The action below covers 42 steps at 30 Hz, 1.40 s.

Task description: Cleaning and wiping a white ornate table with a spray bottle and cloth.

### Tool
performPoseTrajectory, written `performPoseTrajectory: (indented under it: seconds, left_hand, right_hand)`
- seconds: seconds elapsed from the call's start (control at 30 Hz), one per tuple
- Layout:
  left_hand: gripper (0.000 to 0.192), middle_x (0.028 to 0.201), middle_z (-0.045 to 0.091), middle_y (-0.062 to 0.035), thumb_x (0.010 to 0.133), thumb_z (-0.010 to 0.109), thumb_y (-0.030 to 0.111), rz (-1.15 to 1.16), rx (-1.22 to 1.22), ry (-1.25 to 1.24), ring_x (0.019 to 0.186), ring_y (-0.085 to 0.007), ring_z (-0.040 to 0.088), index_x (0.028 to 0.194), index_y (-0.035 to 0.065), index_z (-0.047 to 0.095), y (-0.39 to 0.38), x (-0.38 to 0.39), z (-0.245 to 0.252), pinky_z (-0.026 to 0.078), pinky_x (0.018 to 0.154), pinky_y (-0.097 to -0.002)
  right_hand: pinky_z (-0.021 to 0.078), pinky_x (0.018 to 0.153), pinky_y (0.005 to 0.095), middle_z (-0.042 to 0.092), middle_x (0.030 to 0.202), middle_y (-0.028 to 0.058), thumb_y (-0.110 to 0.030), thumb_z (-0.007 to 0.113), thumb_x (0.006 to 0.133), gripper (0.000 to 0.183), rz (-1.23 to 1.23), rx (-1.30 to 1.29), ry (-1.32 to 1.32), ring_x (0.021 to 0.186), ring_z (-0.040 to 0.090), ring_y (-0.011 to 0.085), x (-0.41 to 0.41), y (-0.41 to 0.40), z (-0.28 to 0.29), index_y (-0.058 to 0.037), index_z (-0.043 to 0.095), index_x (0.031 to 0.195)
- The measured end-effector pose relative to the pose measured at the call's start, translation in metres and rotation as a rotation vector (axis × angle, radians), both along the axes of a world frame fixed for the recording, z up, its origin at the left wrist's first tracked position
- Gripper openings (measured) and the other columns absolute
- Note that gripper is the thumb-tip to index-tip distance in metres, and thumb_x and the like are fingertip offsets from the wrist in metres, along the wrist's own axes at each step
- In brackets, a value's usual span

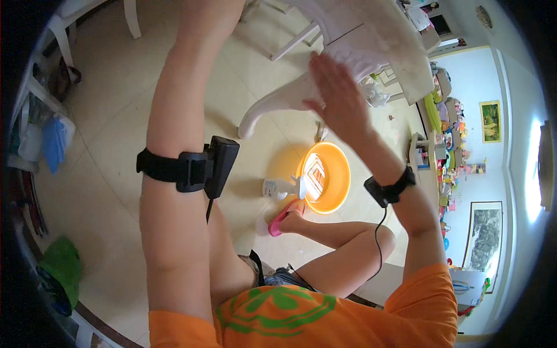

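My right hand [337,98] is held flat in front of the carved apron of a white table [348,39], fingers extended and thumb apart, with nothing seen in it; whether it touches the table I cannot tell. Of my left hand [213,11], only the heel shows at the top edge; its fingers are out of view. Both forearms carry black straps with small black devices. Below the right hand, an orange plastic basin [343,182] stands on the floor with bright reflections inside. A white spray bottle [274,189] is beside it, near my foot in a pink slipper [275,225].
The curved table leg [270,102] reaches the tiled floor left of the basin. White chair legs [296,41] stand behind it. A clear plastic bag [375,93] hangs near the table. At far left are a blue bag [54,141] and a green bag [63,265]. A cable hangs from my right wrist.
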<state>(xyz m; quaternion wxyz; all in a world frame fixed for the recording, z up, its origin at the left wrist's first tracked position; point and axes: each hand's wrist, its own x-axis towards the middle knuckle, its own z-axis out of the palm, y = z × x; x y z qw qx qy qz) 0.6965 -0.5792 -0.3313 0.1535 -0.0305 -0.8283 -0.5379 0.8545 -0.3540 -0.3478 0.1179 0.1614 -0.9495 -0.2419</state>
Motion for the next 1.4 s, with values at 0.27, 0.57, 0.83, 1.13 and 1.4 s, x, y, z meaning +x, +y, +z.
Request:
performPoseTrajectory:
  seconds: [0.27,0.57,0.83,1.13,1.4]
  left_hand:
    - [0.031,0.112,0.060,-0.0225,0.087,0.054,0.011,-0.033,-0.063,-0.053,0.106,-0.0337,0.059,0.113,-0.0045,0.054,-0.002,0.013,0.013,0.046,0.090,-0.0395]
    - [0.031,0.113,0.059,-0.0242,0.087,0.053,0.011,-0.146,-0.093,-0.045,0.107,-0.0351,0.057,0.113,-0.0057,0.054,0.008,0.015,0.008,0.045,0.091,-0.0407]
    - [0.035,0.119,0.056,-0.0240,0.087,0.055,0.012,-0.079,-0.146,-0.137,0.112,-0.0344,0.055,0.118,-0.0048,0.052,0.021,0.023,0.011,0.043,0.095,-0.0396]
    - [0.034,0.117,0.057,-0.0243,0.088,0.056,0.014,-0.221,-0.041,-0.196,0.110,-0.0326,0.056,0.115,-0.0058,0.052,0.035,0.036,0.022,0.044,0.092,-0.0401]
    - [0.030,0.109,0.060,-0.0245,0.089,0.055,0.015,-0.175,-0.148,-0.131,0.103,-0.0356,0.059,0.111,-0.0055,0.055,0.034,0.016,0.005,0.047,0.087,-0.0410]
  right_hand:
    - [0.0274,0.111,0.0379,0.040,0.142,0.0153,-0.042,0.073,0.068,0.090,0.061,-0.173,-0.003,0.131,0.038,0.0274,0.010,0.008,-0.012,0.0024,0.037,0.137]
    - [0.0251,0.112,0.0390,0.037,0.145,0.0092,-0.033,0.063,0.080,0.073,-0.032,-0.038,0.260,0.134,0.034,0.0229,-0.005,0.015,0.034,-0.0060,0.034,0.141]
    - [0.0162,0.114,0.0372,0.033,0.149,0.0022,-0.044,0.059,0.082,0.070,-0.142,0.158,0.241,0.138,0.026,0.0163,0.017,0.002,0.006,-0.0094,0.040,0.140]
    - [0.0145,0.114,0.0347,0.031,0.148,0.0133,-0.039,0.060,0.084,0.074,-0.267,0.017,0.306,0.139,0.027,0.0229,0.004,-0.018,-0.001,0.0066,0.036,0.137]
    - [0.0181,0.114,0.0378,0.033,0.147,0.0127,-0.040,0.060,0.083,0.069,-0.254,0.099,0.273,0.138,0.028,0.0214,0.013,-0.024,-0.008,0.0084,0.044,0.130]
